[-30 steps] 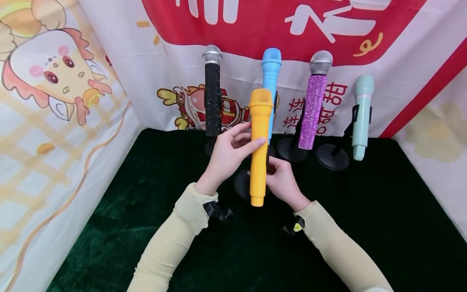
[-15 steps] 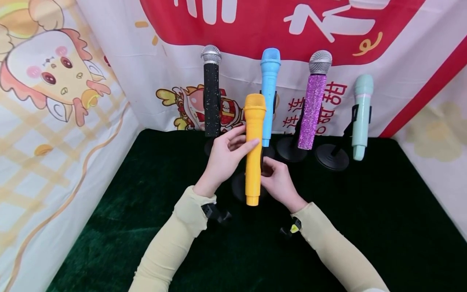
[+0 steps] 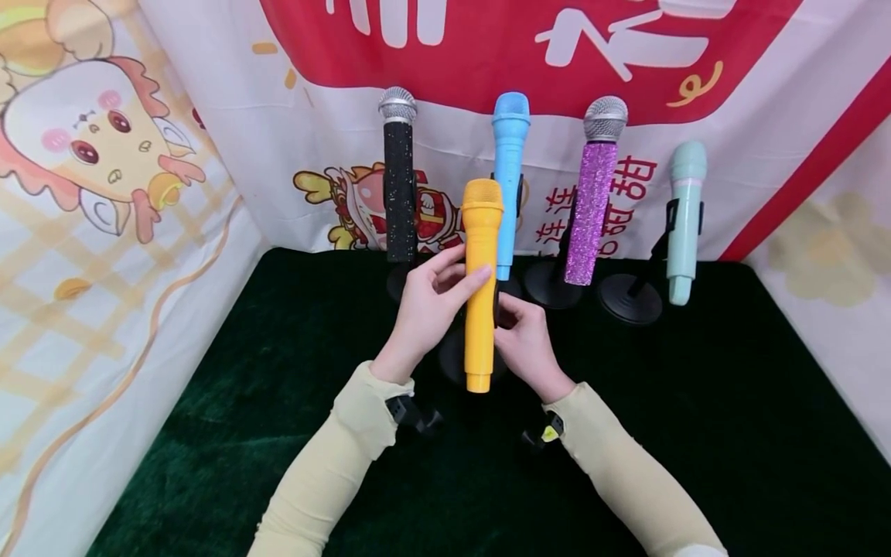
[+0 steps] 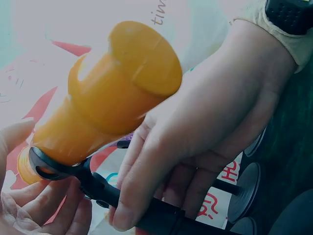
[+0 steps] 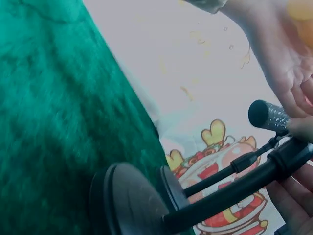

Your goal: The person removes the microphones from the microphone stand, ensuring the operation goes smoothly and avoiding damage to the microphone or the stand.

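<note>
My left hand (image 3: 428, 305) holds the yellow microphone (image 3: 479, 325) by its middle, thumb across its front. The microphone stands nearly upright, yellow head up. In the left wrist view, it sits in a black clip (image 4: 51, 166) atop a black stand. My right hand (image 3: 529, 340), just behind the microphone, grips the stand's pole (image 5: 225, 198) between thumb and fingers. The stand's round base (image 5: 137, 200) is on the dark green cloth. In the head view, the microphone hides most of the pole.
Behind stand a black microphone (image 3: 400, 193), a blue microphone (image 3: 510, 147), a purple glitter microphone (image 3: 592, 209) and a mint green microphone (image 3: 685, 224), all on black stands. A printed white and red backdrop (image 3: 459, 70) rises behind the green cloth (image 3: 209, 433).
The yellow microphone has shifted slightly left and down, uncovering more of the blue one behind it. Both hands keep their hold, and the head view has drifted a little.
</note>
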Demonstrator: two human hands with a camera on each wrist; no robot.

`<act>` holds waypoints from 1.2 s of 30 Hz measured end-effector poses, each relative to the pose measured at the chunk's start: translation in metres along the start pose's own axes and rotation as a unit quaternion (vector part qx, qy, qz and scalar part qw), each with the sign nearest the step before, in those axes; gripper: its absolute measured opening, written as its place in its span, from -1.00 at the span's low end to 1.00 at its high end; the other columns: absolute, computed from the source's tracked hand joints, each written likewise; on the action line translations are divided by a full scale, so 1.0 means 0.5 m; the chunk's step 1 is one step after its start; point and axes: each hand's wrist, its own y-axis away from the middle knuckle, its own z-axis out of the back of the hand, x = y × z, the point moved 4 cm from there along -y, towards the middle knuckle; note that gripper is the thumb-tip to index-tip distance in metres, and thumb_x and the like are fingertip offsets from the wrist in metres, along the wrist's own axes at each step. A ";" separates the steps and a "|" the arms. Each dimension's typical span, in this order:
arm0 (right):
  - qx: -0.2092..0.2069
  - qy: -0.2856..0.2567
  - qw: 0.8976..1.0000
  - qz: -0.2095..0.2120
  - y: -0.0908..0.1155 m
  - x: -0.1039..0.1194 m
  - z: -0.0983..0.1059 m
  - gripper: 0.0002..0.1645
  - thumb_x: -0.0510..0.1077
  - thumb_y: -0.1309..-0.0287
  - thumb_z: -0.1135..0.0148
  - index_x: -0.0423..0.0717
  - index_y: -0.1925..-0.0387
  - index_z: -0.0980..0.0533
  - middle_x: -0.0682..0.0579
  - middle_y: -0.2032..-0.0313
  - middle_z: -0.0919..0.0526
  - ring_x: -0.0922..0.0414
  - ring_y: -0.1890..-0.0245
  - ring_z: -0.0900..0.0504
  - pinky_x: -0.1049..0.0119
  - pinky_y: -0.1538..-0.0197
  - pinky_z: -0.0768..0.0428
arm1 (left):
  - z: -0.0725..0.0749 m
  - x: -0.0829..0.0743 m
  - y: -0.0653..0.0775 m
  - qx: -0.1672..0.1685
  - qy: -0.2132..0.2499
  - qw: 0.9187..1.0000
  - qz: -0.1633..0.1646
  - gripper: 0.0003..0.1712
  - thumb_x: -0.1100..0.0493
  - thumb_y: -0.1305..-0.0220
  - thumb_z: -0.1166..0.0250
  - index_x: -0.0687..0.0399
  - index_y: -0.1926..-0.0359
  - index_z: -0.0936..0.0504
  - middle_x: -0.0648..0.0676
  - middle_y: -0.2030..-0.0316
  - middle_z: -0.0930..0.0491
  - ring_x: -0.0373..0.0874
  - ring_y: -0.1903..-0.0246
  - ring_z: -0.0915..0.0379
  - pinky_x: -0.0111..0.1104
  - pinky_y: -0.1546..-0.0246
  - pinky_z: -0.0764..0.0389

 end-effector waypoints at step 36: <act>0.032 -0.051 0.997 -0.057 -0.022 -0.089 0.003 -0.72 -0.59 -0.02 -0.30 -0.42 0.18 -0.66 -0.18 0.27 -0.74 0.09 0.24 -0.70 0.34 0.10 -0.69 | -0.004 -0.019 -0.020 0.016 0.056 0.998 0.005 -0.47 0.19 -0.31 -0.45 0.22 -0.27 -0.60 0.12 0.04 -0.73 -0.06 0.04 -0.68 -0.25 -0.02 -0.66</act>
